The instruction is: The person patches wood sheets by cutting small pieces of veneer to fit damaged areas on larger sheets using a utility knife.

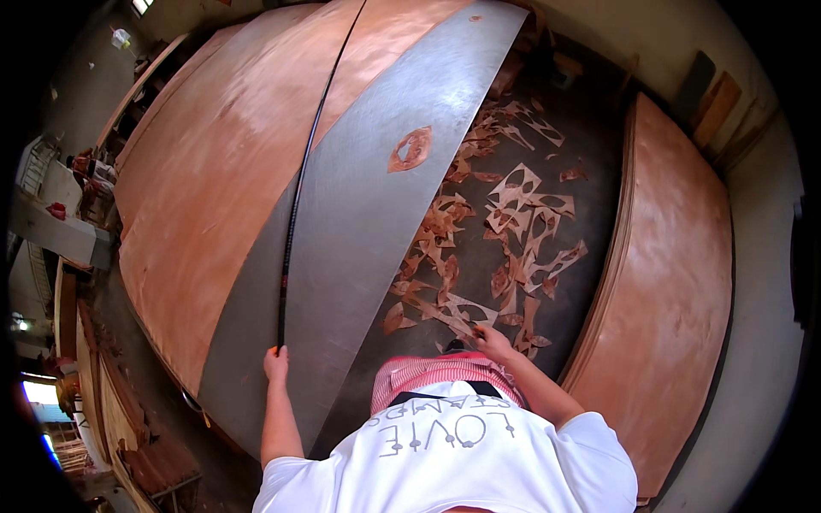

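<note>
While the wearer's white shirt point(479, 462) is filling the near edge w/ a red-and-white striped cloth point(419, 374) showing just past it, both hands are reaching fwd. L hand point(275, 364) is gripping the near end of a long thin black rod point(298, 201), fingers closed round its orange tip. R hand point(494, 344) is hovering nr the scraps, fingers looking curled; can't tell if they're holding anything, too small & dark there. Rod is running away from L hand over the grey surface point(342, 265), then over the big brown sheet point(231, 162) on the L; can't tell if it's touching either. Brown cut-out scraps point(513, 197) are littering the dark floor point(590, 214) btwn the surface & a stack of brown sheets point(667, 282) on the R. Farther up, a brown pc w/ a hole point(416, 145) is lying on the surface.
</note>
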A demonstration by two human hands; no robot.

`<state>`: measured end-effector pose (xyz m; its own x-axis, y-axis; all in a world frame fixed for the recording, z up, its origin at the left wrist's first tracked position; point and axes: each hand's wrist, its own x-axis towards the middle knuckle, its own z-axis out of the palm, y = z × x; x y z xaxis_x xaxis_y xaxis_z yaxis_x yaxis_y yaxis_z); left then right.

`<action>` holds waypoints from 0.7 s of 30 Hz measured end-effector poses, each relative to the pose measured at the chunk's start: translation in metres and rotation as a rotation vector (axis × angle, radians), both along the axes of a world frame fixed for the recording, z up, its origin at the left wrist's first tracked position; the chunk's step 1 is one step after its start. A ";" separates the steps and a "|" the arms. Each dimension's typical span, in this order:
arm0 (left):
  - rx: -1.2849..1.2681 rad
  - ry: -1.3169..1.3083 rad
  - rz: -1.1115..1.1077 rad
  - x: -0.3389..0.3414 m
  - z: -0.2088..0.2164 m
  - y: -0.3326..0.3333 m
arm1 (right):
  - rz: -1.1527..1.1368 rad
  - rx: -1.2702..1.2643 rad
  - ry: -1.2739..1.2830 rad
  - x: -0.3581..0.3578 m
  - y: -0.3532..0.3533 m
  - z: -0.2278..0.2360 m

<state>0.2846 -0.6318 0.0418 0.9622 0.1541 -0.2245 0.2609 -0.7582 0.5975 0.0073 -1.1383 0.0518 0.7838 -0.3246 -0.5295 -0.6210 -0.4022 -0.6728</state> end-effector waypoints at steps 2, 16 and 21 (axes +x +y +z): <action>0.347 -0.131 0.030 -0.005 0.010 -0.042 | -0.102 0.005 0.094 -0.035 -0.044 -0.011; 0.155 -0.469 -0.638 0.108 -0.012 -0.477 | -0.492 0.143 0.032 0.006 -0.237 -0.081; 0.515 -0.405 -0.607 0.156 -0.018 -0.597 | -0.516 0.046 0.131 0.034 -0.315 -0.066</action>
<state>0.4406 -1.2284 0.0234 0.9012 -0.4199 0.1069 -0.4302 -0.8968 0.1037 0.0411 -1.4532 -0.0140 0.4548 -0.6243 -0.6351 -0.8105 0.0055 -0.5858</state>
